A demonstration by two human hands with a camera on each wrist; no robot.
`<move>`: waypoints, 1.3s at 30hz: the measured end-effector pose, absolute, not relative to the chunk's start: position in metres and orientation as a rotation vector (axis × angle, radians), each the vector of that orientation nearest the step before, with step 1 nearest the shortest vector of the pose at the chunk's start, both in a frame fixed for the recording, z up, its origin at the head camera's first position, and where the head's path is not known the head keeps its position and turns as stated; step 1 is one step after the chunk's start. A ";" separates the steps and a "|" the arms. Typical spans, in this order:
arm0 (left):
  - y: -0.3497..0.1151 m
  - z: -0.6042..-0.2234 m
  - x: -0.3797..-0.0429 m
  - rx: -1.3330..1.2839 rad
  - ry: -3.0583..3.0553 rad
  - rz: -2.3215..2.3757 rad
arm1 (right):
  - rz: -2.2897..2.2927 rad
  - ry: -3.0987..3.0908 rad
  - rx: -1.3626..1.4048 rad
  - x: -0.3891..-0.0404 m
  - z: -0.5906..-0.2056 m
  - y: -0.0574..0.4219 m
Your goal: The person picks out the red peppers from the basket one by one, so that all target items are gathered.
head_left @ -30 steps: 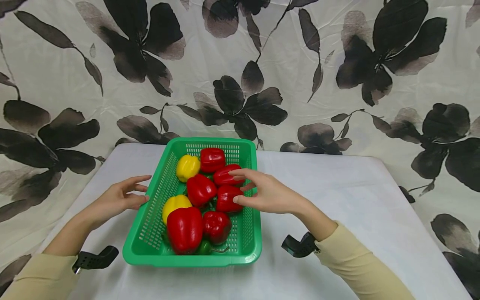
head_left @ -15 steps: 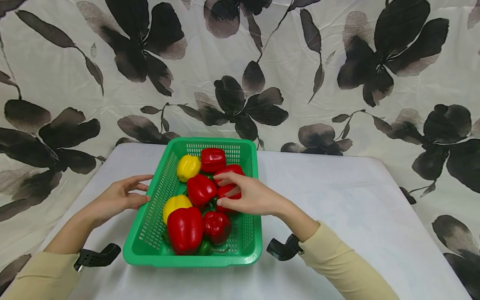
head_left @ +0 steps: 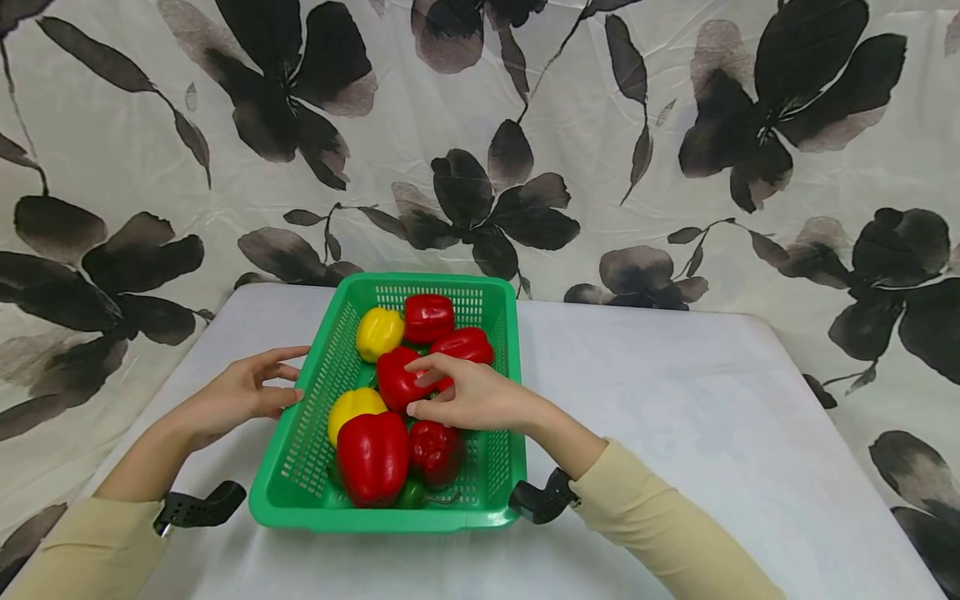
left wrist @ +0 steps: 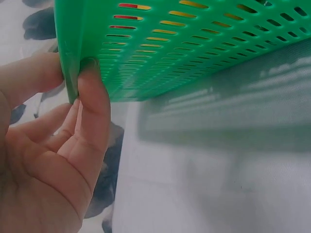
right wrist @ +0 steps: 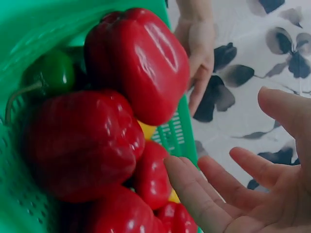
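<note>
Nearest are the pale yellow left sleeve and right sleeve, with a black device on each wrist, left device and right device. Beyond them, a green basket rests on the white desk, holding peppers.

Just inside its near wall lies a small green pepper, its stem pointing right. Beside it stands a large red pepper on the left, with a darker red pepper on the right. Behind the large red pepper sits the nearer yellow pepper, partly hidden.

Farther in, the right hand hangs over the right half of the basket, fingers loosely bent and apart, grasping nothing; whether a fingertip touches a pepper I cannot tell. Under it shows a sliver of 1 red pepper, mostly covered. The left hand grips the basket's left rim, pinched between thumb and fingers, as the left wrist view shows.

Around the right hand's fingertips are a middle red pepper and a right-hand red pepper. Farthest inside are the other yellow pepper and a back red pepper, side by side.

Behind the desk hangs white fabric with dark flowers.
</note>
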State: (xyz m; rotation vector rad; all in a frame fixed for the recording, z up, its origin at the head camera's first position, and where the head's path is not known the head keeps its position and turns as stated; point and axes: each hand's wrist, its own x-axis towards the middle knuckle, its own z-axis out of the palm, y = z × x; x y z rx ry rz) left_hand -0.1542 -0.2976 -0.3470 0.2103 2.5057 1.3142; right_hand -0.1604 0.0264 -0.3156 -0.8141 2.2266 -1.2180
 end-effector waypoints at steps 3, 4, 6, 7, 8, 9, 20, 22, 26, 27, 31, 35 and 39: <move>-0.297 -0.347 -0.155 0.210 2.494 1.318 | -1.197 2.219 -0.793 -0.160 -0.319 0.021; -0.297 -0.346 -0.155 0.209 2.491 1.318 | -1.188 2.220 -0.787 -0.160 -0.319 0.019; -0.297 -0.347 -0.155 0.210 2.483 1.323 | -1.169 2.218 -0.773 -0.161 -0.321 0.016; -0.297 -0.347 -0.155 0.209 2.479 1.325 | -1.159 2.218 -0.769 -0.160 -0.321 0.014; -0.297 -0.347 -0.156 0.210 2.477 1.326 | -1.143 2.219 -0.769 -0.160 -0.321 0.013; -0.298 -0.347 -0.156 0.210 2.474 1.328 | -1.132 2.218 -0.768 -0.159 -0.321 0.011; -0.300 -0.347 -0.153 0.215 2.468 1.345 | -1.002 2.293 -0.765 -0.156 -0.326 -0.006; -0.300 -0.347 -0.153 0.219 2.473 1.342 | -0.983 2.303 -0.762 -0.155 -0.327 -0.008; -0.299 -0.347 -0.155 0.223 2.496 1.325 | -0.972 2.296 -0.763 -0.155 -0.327 -0.012; -0.299 -0.347 -0.155 0.220 2.500 1.323 | -0.971 2.292 -0.767 -0.155 -0.326 -0.013; -0.299 -0.347 -0.156 0.213 2.497 1.320 | -0.957 2.266 -0.802 -0.154 -0.326 -0.017; -0.298 -0.347 -0.156 0.206 2.487 1.324 | -0.910 2.262 -0.851 -0.152 -0.326 -0.022; -0.297 -0.347 -0.155 0.205 2.483 1.332 | -0.857 2.289 -0.863 -0.149 -0.326 -0.027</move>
